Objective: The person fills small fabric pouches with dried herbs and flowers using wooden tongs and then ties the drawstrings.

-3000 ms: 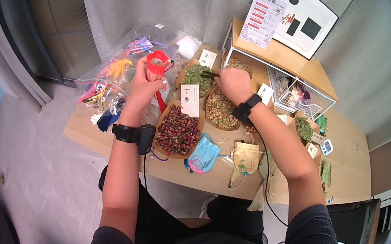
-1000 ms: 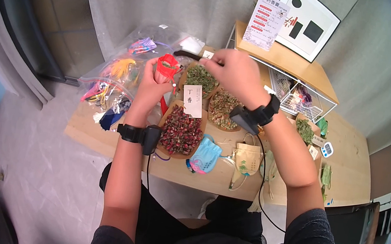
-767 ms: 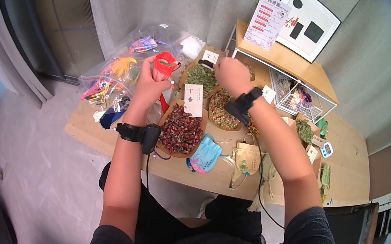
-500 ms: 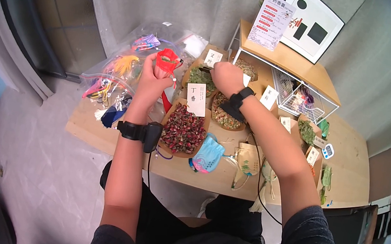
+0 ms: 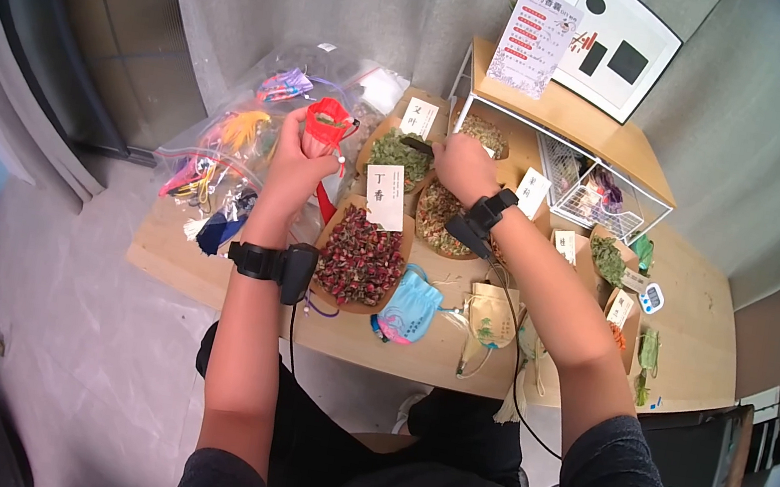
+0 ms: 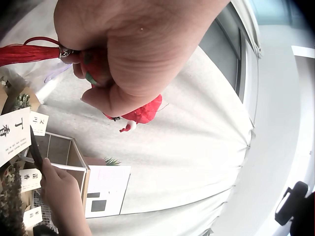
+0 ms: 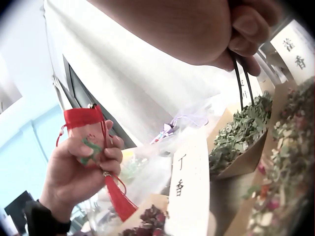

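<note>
My left hand [image 5: 295, 167] grips a red drawstring pouch [image 7: 87, 132] upright, its mouth wide. Green bits show inside the mouth in the head view, and a red tassel [image 7: 118, 199] hangs below it. Black tweezers [image 7: 238, 81] are held in my right hand [image 5: 467, 169], pointing down. Their tips reach into dried green leaves [image 7: 241, 130] in a brown paper tray, just right of the pouch. In the left wrist view, my left palm hides much of the pouch.
Trays of dried rosebuds [image 5: 363, 255] and mixed petals [image 5: 444, 216] stand nearby with upright name cards. A blue pouch [image 5: 409, 307] and a beige pouch [image 5: 492, 316] lie at the front edge. Plastic bags of tassels [image 5: 233, 145] lie left; a wooden shelf [image 5: 571, 109] stands behind.
The right hand has swung the tweezers rightward from above the pouch, back down into the green leaves. The left hand keeps its hold on the pouch, nearly still.
</note>
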Tool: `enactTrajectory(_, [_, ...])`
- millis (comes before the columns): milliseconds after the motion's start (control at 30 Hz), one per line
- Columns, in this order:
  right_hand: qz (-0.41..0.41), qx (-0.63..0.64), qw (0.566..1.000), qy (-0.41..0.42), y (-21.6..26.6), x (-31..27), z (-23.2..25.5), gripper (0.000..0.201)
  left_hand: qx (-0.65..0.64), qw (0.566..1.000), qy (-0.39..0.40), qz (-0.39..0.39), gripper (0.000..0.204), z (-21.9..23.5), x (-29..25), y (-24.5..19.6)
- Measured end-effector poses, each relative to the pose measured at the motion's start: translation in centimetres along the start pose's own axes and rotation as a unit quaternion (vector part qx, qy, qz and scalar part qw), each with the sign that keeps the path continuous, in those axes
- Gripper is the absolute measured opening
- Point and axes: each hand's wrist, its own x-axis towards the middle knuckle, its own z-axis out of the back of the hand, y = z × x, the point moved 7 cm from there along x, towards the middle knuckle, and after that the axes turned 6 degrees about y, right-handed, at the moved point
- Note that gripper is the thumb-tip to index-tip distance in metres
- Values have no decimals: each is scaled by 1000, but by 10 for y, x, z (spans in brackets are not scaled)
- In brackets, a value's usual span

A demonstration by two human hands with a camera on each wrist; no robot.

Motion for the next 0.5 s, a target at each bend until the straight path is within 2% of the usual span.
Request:
enactTrajectory(133, [14, 58, 997, 44, 5, -1, -4, 35, 3, 1000, 3, 7, 70, 1, 1, 1])
enactTrajectory(233, [68, 54, 996, 24, 19, -9, -6, 33, 7, 1000, 2, 2, 70, 2, 2, 1])
enactTrajectory(500, [201, -121, 967, -102, 51, -30, -6, 24, 7, 1000, 4, -3, 69, 0, 2, 1])
